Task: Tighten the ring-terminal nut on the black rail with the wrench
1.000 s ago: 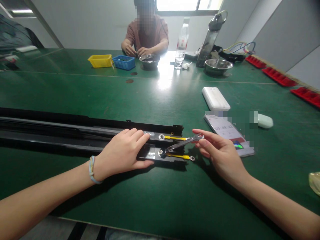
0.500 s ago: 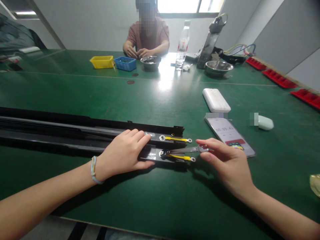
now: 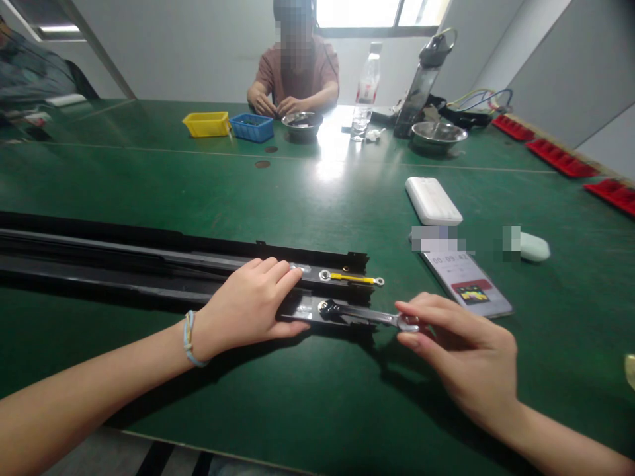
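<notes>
Two long black metal rails (image 3: 233,256) lie side by side across the table's left half. My left hand (image 3: 258,294) presses over both near their right ends, its fingers wrapped over the far one and its thumb along the near one. Between thumb and fingertips my right hand (image 3: 456,344) pinches the open end of a wrench (image 3: 370,315). The wrench's black head sits over a fastener at the near rail's end. On the far rail a yellow wire with ring terminals (image 3: 353,278) is fixed by a nut; the near rail's yellow wire is hidden under the wrench.
A phone with a timer (image 3: 466,274), a white power bank (image 3: 433,201) and a pale rounded case (image 3: 534,246) lie at the right. Farther back stand a yellow bin (image 3: 206,124), a blue bin (image 3: 252,128), metal bowls (image 3: 439,140) and bottles (image 3: 366,92). A person sits opposite.
My right hand has swung the wrench's free end toward me, covering the near rail's yellow wire. My left hand keeps its place on the rails. The view has shifted slightly.
</notes>
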Demonstrator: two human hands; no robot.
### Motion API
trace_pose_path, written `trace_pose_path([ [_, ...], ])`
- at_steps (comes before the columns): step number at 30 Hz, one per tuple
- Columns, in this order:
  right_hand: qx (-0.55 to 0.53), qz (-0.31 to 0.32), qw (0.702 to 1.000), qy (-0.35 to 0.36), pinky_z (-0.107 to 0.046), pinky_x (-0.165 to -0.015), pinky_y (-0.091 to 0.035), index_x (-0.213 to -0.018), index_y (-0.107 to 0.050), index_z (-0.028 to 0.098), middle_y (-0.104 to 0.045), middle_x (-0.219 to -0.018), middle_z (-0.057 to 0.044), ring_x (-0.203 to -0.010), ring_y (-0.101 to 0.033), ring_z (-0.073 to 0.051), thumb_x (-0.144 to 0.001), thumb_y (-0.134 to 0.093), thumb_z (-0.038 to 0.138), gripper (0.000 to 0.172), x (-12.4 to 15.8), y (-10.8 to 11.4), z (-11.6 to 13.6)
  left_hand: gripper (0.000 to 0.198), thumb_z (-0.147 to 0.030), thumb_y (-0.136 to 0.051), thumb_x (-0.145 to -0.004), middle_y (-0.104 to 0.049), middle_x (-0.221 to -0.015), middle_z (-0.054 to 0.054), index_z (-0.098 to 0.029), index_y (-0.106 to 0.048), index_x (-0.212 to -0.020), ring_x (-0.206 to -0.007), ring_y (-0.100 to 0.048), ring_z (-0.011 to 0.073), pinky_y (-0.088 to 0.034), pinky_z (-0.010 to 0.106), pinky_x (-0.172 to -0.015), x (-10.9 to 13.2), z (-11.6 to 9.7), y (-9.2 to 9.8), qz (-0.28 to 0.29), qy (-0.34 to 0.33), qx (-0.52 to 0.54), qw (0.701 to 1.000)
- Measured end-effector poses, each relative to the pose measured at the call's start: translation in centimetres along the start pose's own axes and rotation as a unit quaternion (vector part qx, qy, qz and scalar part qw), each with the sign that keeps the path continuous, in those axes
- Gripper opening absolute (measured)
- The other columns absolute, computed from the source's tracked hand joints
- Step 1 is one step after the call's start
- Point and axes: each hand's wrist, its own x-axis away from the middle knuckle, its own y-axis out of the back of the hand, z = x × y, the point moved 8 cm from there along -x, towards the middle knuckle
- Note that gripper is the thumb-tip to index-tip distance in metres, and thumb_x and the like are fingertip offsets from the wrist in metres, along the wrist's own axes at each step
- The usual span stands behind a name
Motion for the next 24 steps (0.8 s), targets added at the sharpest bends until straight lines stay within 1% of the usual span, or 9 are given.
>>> trace_pose_path([
  [3, 0.031, -0.007, 0.999, -0.03, -0.027, -0.048, -0.048, -0.091, -0.078, 0.032, -0.073, -0.076, -0.001, -0.06, -0.063, -0.017, -0.072, -0.076, 0.025, 0.021, -0.4, 0.0, -0.8, 0.054, -0.055, -0.055, -0.081, -0.061, -0.098, 0.012, -0.01, -0.056, -0.111, -0.086, -0.056, 0.0259, -0.047, 0.04, -0.076, 0.1, 0.3, -0.1, -0.003, 0.001, -0.005, 1.0],
  [6, 0.051, -0.011, 0.997, -0.064, -0.027, -0.053, -0.05, -0.096, -0.077, 0.031, -0.074, -0.081, -0.001, -0.065, -0.064, -0.018, -0.076, -0.071, 0.029, 0.022, -1.0, 0.0, -1.9, 0.054, -0.056, -0.054, -0.081, -0.062, -0.098, 0.012, -0.011, -0.056, -0.11, -0.086, -0.056, 0.0251, -0.047, 0.039, -0.076, 0.3, 0.5, -0.3, -0.004, 0.0, -0.007, 1.0],
  [8, 0.053, -0.007, 0.995, -0.084, -0.026, -0.051, -0.047, -0.1, -0.076, 0.03, -0.072, -0.079, -0.001, -0.062, -0.061, -0.016, -0.078, -0.068, 0.031, 0.023, -1.4, -0.1, -2.6, 0.055, -0.057, -0.054, -0.081, -0.062, -0.098, 0.012, -0.011, -0.056, -0.11, -0.085, -0.056, 0.0253, -0.047, 0.039, -0.076, 0.3, 0.5, -0.2, -0.007, -0.002, -0.008, 1.0],
  [11, 0.051, -0.001, 0.993, -0.106, -0.023, -0.044, -0.042, -0.103, -0.076, 0.026, -0.067, -0.075, -0.001, -0.054, -0.053, -0.012, -0.079, -0.066, 0.034, 0.027, -2.0, -0.1, -3.4, 0.055, -0.057, -0.055, -0.081, -0.061, -0.097, 0.011, -0.01, -0.056, -0.11, -0.085, -0.056, 0.0261, -0.047, 0.04, -0.075, 0.4, 0.4, -0.2, -0.006, -0.004, -0.005, 1.0],
  [14, 0.043, 0.007, 0.992, -0.121, -0.024, -0.044, -0.041, -0.103, -0.076, 0.023, -0.067, -0.074, -0.002, -0.053, -0.052, -0.012, -0.079, -0.065, 0.036, 0.03, -2.4, -0.2, -3.8, 0.055, -0.057, -0.054, -0.081, -0.061, -0.097, 0.011, -0.01, -0.056, -0.11, -0.085, -0.056, 0.0265, -0.047, 0.041, -0.075, 0.3, 0.4, -0.3, -0.001, -0.002, -0.001, 1.0],
  [17, 0.023, 0.013, 0.99, -0.139, -0.025, -0.047, -0.045, -0.099, -0.076, 0.022, -0.07, -0.075, -0.002, -0.057, -0.057, -0.014, -0.077, -0.067, 0.037, 0.028, -2.4, -0.1, -4.1, 0.055, -0.057, -0.054, -0.081, -0.061, -0.098, 0.011, -0.01, -0.055, -0.111, -0.086, -0.056, 0.0264, -0.047, 0.04, -0.076, 0.3, 0.4, -0.3, 0.0, -0.001, 0.001, 1.0],
  [20, -0.015, 0.026, 0.988, -0.154, -0.027, -0.053, -0.05, -0.092, -0.077, 0.025, -0.072, -0.074, -0.002, -0.063, -0.063, -0.017, -0.072, -0.073, 0.036, 0.023, -2.2, 0.0, -4.4, 0.056, -0.057, -0.054, -0.081, -0.06, -0.098, 0.011, -0.01, -0.055, -0.111, -0.086, -0.056, 0.0262, -0.047, 0.04, -0.076, 0.4, 0.4, -0.3, -0.001, -0.002, 0.001, 1.0],
  [22, -0.032, 0.037, 0.988, -0.147, -0.027, -0.053, -0.05, -0.084, -0.078, 0.027, -0.07, -0.068, -0.001, -0.06, -0.062, -0.017, -0.067, -0.078, 0.033, 0.018, -2.0, 0.1, -4.2, 0.056, -0.057, -0.053, -0.082, -0.061, -0.098, 0.011, -0.01, -0.055, -0.112, -0.086, -0.056, 0.0263, -0.047, 0.04, -0.076, 0.4, 0.5, -0.4, 0.0, -0.002, 0.0, 1.0],
  [24, -0.038, 0.05, 0.989, -0.132, -0.027, -0.048, -0.047, -0.077, -0.078, 0.028, -0.066, -0.061, 0.0, -0.053, -0.058, -0.016, -0.063, -0.081, 0.03, 0.015, -1.9, 0.1, -3.8, 0.056, -0.057, -0.053, -0.082, -0.06, -0.098, 0.011, -0.01, -0.055, -0.111, -0.086, -0.056, 0.0265, -0.047, 0.041, -0.076, 0.4, 0.5, -0.5, 0.001, -0.002, -0.001, 1.0],
])
